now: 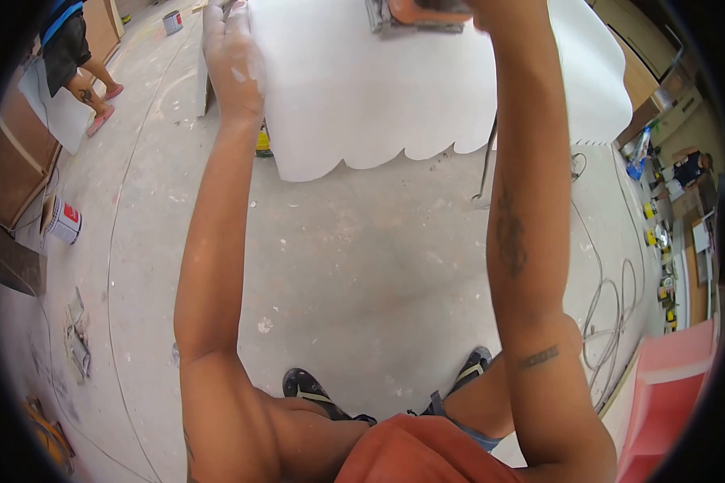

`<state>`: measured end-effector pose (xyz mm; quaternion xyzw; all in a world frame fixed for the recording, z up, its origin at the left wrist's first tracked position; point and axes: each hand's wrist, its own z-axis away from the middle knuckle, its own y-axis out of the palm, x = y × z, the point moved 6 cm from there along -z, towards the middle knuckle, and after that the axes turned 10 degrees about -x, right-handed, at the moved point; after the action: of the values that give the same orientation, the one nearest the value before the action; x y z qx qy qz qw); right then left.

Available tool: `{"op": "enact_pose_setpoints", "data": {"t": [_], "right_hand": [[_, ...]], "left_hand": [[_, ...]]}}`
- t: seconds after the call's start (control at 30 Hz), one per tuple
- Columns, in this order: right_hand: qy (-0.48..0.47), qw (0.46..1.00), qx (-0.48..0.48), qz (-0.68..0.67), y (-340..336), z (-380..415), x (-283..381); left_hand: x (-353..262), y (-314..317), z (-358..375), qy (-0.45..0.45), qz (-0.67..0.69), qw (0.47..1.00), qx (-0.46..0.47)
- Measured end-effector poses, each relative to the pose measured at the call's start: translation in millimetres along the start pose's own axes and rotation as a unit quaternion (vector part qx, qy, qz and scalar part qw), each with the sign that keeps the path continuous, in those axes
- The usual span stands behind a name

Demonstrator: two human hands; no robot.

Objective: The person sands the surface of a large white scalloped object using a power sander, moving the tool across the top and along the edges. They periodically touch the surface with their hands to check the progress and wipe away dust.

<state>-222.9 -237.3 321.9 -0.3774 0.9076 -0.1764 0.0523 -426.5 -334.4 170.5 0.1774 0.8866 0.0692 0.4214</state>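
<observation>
Left hand [235, 60] stretches forward, fingers straight, at the white panel [362, 97]; right hand [482, 14] reaches the orange tool [427, 10], grip unclear.

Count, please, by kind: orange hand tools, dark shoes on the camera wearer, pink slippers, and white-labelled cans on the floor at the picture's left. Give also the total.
Orange hand tool: 1
Dark shoes: 2
Pink slippers: 2
White-labelled cans: 2
Total: 7

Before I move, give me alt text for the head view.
The right hand, mostly cropped, is at an orange tool over a white scalloped panel; the powdery left hand is by its left edge. Upper left, another person stands.
</observation>
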Motion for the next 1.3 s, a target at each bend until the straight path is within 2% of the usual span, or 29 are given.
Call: {"op": "enact_pose_setpoints", "data": {"t": [0.07, 0.1, 0.17, 0.23, 0.3, 0.37, 0.43, 0.5, 0.57, 0.63, 0.67, 0.7, 0.8, 0.9, 1.03, 1.1, 1.13, 1.27, 1.3], "right_hand": [[0.023, 0.997, -0.061, -0.048, -15, 31, -3], [0.022, 0.997, -0.062, -0.049, -13, 50, -5], [-0.018, 0.984, -0.16, -0.082, -21, 96, -4], [0.005, 0.98, -0.157, -0.119, -25, 136, 1], [-0.006, 0.976, -0.164, -0.143, -25, 164, 4], [0.002, 0.975, -0.16, -0.154, -22, 178, 4], [-0.001, 0.973, -0.165, -0.159, -25, 168, 5], [-0.012, 0.978, -0.153, -0.143, -27, 142, 5], [-0.038, 0.981, -0.156, -0.107, -25, 103, 6], [-0.034, 0.989, -0.103, -0.105, -38, 62, 20], [-0.033, 0.99, -0.086, -0.104, -42, 43, 25], [-0.036, 0.993, -0.047, -0.1, -29, 23, 24], [-0.043, 0.993, 0.067, -0.088, 13, -28, 18], [-0.063, 0.98, 0.122, -0.144, 19, -43, 22], [-0.067, 0.982, 0.106, -0.139, 9, -24, 22], [-0.055, 0.996, 0.005, -0.077, 0, -6, 18], [-0.056, 0.995, 0.007, -0.077, -7, 9, 22], [-0.058, 0.995, -0.045, -0.069, -30, 34, 45], [-0.065, 0.994, -0.026, -0.08, -18, 19, 39]], "left_hand": [[-5, 4, 2, -0.023, 0.036, 0.999, 0.0], [-4, 5, 2, -0.046, 0.071, 0.996, -0.001], [-1, 5, 2, -0.047, 0.087, 0.995, 0.003], [0, 6, 1, -0.046, 0.107, 0.993, 0.002], [6, 4, -1, -0.088, 0.078, 0.992, -0.046], [2, 3, 2, -0.105, 0.088, 0.99, -0.028], [2, 4, 2, -0.123, 0.097, 0.988, -0.007], [-3, 5, 2, -0.062, 0.106, 0.992, 0.014], [-6, 5, 5, -0.064, 0.101, 0.993, 0.019], [-7, 6, 5, -0.061, 0.096, 0.993, 0.025], [-8, 6, 2, -0.027, 0.084, 0.996, 0.017], [-9, 6, 0, 0.006, 0.07, 0.997, 0.01], [-2, 10, -1, 0.005, 0.107, 0.994, 0.011], [-3, 9, -2, 0.027, 0.093, 0.995, 0.014], [-3, 7, -3, 0.009, 0.071, 0.997, 0.019], [0, 8, -3, -0.029, 0.099, 0.994, 0.032], [3, 9, -3, -0.031, 0.098, 0.994, 0.031], [-3, 8, -5, 0.017, 0.09, 0.996, 0.016], [-4, 8, -4, 0.022, 0.068, 0.997, 0.02]]}}
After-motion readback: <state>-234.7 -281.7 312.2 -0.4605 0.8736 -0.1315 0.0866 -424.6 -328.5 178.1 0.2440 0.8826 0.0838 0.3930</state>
